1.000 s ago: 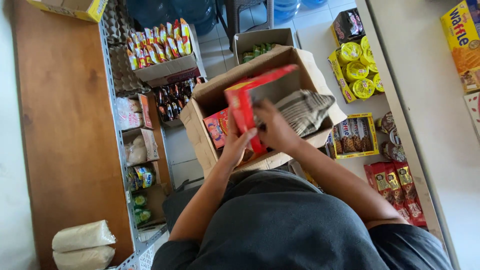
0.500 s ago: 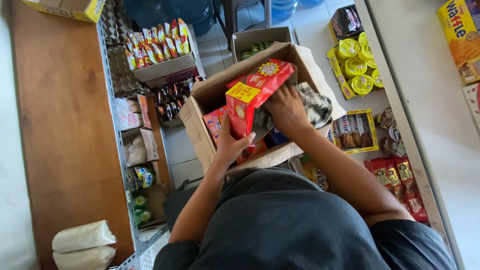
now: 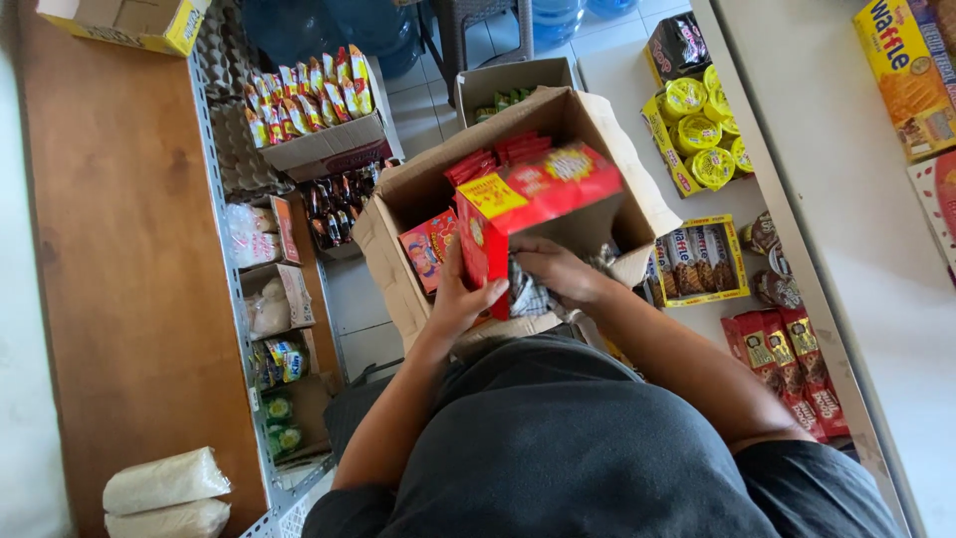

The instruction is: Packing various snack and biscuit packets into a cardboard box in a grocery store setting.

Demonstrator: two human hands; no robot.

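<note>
I hold a red and yellow snack box (image 3: 538, 199) over an open cardboard carton (image 3: 398, 279) on my lap. My left hand (image 3: 460, 299) grips the box's near left end. My right hand (image 3: 554, 271) is under the box, fingers closed on its lower edge beside a crumpled patterned wrapper (image 3: 528, 296). Inside the carton lie more red packs (image 3: 488, 159) and a colourful pack (image 3: 430, 249).
A wooden counter (image 3: 119, 249) runs along the left, with metal shelving holding snack packets (image 3: 304, 95), bottles (image 3: 334, 204) and bagged goods. White sacks (image 3: 164, 483) lie at lower left. On the right, yellow cups (image 3: 707, 139), wafer boxes (image 3: 697, 261) and red sachets (image 3: 797, 369) sit beside a white counter (image 3: 846, 199).
The red box has swung from upright to lying flat across the carton. My right hand moved from the box's top down underneath it. My left hand stayed at the box's left end.
</note>
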